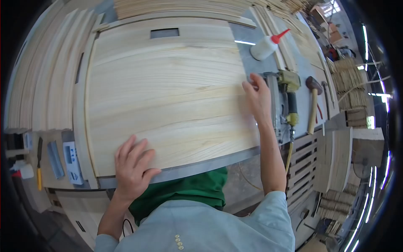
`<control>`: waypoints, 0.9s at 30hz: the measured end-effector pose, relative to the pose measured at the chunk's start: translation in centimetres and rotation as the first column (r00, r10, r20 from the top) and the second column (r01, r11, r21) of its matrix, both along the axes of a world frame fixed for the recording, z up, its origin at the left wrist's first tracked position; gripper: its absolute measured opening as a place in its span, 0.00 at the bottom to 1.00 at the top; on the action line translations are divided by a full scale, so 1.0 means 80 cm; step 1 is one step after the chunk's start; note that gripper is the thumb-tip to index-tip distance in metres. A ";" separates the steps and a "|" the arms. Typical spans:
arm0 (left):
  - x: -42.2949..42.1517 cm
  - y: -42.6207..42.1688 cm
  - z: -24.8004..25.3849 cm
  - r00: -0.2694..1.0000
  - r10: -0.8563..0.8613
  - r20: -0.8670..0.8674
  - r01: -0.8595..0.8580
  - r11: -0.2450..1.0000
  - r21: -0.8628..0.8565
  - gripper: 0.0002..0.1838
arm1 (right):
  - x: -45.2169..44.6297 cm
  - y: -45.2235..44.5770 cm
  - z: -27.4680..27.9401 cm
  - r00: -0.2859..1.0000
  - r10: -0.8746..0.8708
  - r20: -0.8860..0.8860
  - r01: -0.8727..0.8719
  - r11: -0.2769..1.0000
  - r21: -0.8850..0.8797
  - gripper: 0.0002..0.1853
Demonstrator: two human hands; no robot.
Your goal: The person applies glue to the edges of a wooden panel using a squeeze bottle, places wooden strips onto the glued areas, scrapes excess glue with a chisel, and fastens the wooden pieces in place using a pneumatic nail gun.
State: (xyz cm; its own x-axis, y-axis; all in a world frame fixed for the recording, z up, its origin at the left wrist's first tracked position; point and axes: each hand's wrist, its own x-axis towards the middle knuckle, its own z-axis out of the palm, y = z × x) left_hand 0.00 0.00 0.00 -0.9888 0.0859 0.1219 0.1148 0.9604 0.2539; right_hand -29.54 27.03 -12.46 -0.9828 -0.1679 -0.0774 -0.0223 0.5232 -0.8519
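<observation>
A wide pale wooden panel (168, 92) lies flat in front of me, with a dark rectangular cutout near its far edge. My left hand (133, 170) rests at the panel's near left corner, fingers spread on the wood. At the right edge of the panel is my right hand (258, 101), fingers loosely bent and thumb apart, holding nothing that I can see; whether it touches the edge is unclear. Just right of it lies a nail gun (289, 94) with a yellow hose. Beyond that hand stands a white glue bottle (263, 48) with a red nozzle.
Wooden strips (86, 113) border the panel's left and far sides. Stacked boards (58, 71) fill the left, more planks the back. A mallet (312, 101) lies at right. Near left are a yellow-handled tool (39, 168) and a blue-white box (73, 161).
</observation>
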 end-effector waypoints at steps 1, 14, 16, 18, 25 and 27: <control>0.001 -0.003 0.000 1.000 0.005 0.003 -0.005 1.000 -0.002 0.29 | -0.015 0.003 -0.008 0.988 -0.096 -0.118 0.091 0.995 -0.044 0.39; -0.048 0.085 -0.082 0.973 0.075 -0.219 -0.019 0.969 0.248 0.31 | -0.256 0.067 0.020 0.769 -0.486 -0.415 0.383 0.870 -0.310 0.28; -0.050 0.082 -0.082 0.965 0.068 -0.252 0.001 0.965 0.263 0.31 | -0.275 0.087 0.011 0.808 -0.381 -0.449 0.355 0.924 -0.144 0.31; -0.050 0.080 -0.084 0.956 0.085 -0.282 -0.007 0.964 0.266 0.32 | -0.256 0.073 0.027 0.906 -0.320 -0.276 0.186 0.888 -0.421 0.29; -0.048 0.090 -0.078 0.928 0.340 -0.150 -0.050 0.515 0.855 0.34 | 0.020 -0.022 0.129 0.895 0.405 -0.185 -0.445 0.822 -0.355 0.36; -0.058 0.106 -0.073 0.938 0.346 0.006 -0.041 0.094 0.995 0.34 | 0.100 -0.042 0.148 0.835 0.527 -0.160 -0.549 0.822 -0.153 0.42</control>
